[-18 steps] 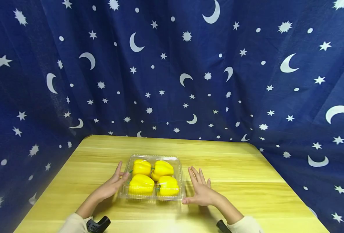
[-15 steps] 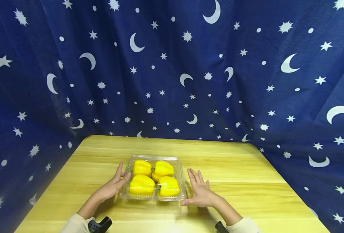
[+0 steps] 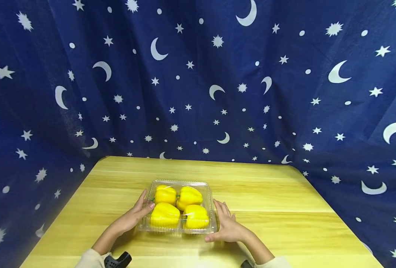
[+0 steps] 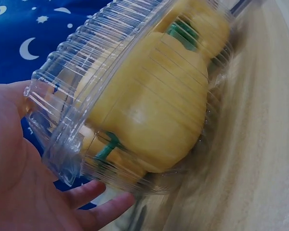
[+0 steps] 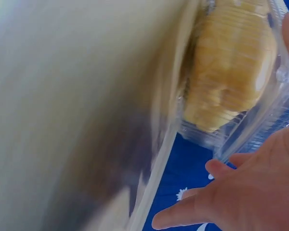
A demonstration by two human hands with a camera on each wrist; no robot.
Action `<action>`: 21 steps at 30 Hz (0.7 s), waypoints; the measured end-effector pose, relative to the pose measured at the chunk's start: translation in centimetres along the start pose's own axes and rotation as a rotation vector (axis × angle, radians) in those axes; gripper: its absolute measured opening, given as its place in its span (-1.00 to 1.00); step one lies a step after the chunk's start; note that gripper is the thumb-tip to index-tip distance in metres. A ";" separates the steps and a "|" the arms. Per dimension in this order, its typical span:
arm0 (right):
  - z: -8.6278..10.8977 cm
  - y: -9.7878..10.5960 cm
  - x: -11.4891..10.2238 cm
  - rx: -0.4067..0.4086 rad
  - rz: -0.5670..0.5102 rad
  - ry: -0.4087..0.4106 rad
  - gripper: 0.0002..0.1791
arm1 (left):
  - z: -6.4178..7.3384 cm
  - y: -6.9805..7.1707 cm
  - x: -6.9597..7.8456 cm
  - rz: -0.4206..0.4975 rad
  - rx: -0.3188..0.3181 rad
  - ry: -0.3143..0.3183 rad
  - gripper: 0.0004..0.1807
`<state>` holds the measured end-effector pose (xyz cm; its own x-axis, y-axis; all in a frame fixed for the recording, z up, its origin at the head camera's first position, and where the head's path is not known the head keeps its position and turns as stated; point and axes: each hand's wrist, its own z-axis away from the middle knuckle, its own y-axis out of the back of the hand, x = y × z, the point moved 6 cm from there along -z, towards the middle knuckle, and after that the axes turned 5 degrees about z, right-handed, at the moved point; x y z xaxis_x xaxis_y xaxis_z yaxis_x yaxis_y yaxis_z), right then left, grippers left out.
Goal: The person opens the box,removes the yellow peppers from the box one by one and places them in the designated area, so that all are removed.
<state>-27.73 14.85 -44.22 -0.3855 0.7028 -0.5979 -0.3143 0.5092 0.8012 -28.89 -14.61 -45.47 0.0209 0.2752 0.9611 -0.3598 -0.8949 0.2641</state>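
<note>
A clear plastic clamshell box [image 3: 179, 182] stands closed on the table. Inside it several yellow bell peppers show, among them one at front left [image 3: 165, 216] and one at front right [image 3: 196, 217]. My left hand [image 3: 131, 219] is at the box's left side, its thumb at the lid's edge. In the left wrist view that thumb lies against the ridged rim [image 4: 82, 130], with the fingers spread below. At the right side, my right hand [image 3: 229, 227] has its fingers extended along the box and its thumb near the front right corner. Green stems show through the plastic.
The pale wooden table [image 3: 271, 193] extends around the box on every side. A dark blue curtain [image 3: 191, 93] with white moons and stars hangs behind and beside it. A black device [image 3: 117, 260] is strapped at the left wrist, beside a cream sleeve [image 3: 90, 258].
My right hand has moved in from beside the box to its right side. My left hand has come slightly closer, its thumb further over the lid. The box remains on the table.
</note>
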 end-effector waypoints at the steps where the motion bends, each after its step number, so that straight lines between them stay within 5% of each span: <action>1: 0.0 0.0 0.0 0.008 -0.013 0.003 0.33 | 0.0 0.0 0.0 0.003 -0.004 0.003 -0.17; 9: -0.3 -0.1 0.2 0.039 -0.118 -0.001 0.26 | 0.1 -0.3 0.2 -0.011 -0.039 0.023 -0.21; 21: -0.3 -0.1 0.4 -0.057 -0.388 -0.042 -0.01 | 0.1 0.0 0.3 -0.058 -0.051 0.021 -0.22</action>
<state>-28.13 14.95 -44.58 -0.1933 0.4838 -0.8536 -0.4776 0.7135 0.5126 -28.80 -14.54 -45.13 0.0236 0.3335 0.9424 -0.4054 -0.8585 0.3140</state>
